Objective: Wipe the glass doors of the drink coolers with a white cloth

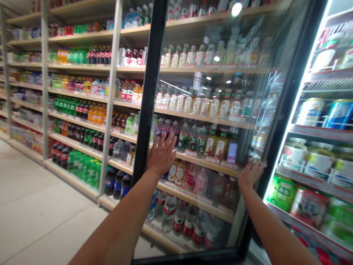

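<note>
- I see the glass door: transparent, shiny with lamp reflections, black frame around it.
- Left hand and right hand have fingers straight and unclenched.

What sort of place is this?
Probably a supermarket or convenience store: long shelves packed with bottled drinks, plus a brightly lit display cooler of packaged goods and its framed glass door.
</note>
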